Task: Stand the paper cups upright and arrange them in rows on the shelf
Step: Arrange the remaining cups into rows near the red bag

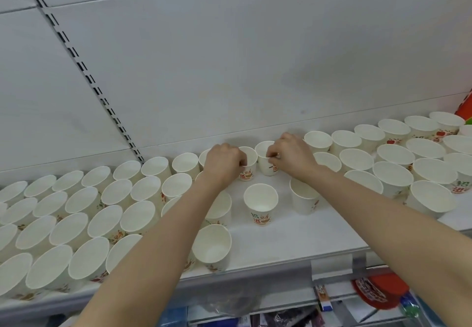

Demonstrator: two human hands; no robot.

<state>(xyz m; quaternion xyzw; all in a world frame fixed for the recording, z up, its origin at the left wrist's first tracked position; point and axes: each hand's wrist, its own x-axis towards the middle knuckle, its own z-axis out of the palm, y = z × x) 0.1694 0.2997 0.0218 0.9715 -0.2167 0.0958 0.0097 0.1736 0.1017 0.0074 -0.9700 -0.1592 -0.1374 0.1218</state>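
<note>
On the white metal shelf (293,239), a large block of upright white paper cups (76,214) with red and orange printing fills the left end from the back edge to the front edge, packed in slanting rows with rims touching or just beside each other. At the right edge of that block, near the front edge, 1 front cup (213,246) stands upright beside the left forearm. The left hand (224,164) reaches to the back edge in the middle of the shelf, its fingers curled over the rim of a small upright printed paper cup (249,165), gripping it. Just beside it to the right, and not quite touching it, stands a second upright printed cup (265,161), whose rim the right hand (291,156) pinches with curled fingers. In front of these 2 held cups, in the bare middle strip of the shelf, a lone upright cup with red characters (261,204) stands apart from the others, and another upright cup (305,197) stands under the right forearm. To the right, more upright white cups (413,158) run in rows along the back edge toward the right end, where a red and green object (466,106) shows at the frame edge. Below the shelf's front edge, assorted packaged goods (370,293) lie on a lower level.
</note>
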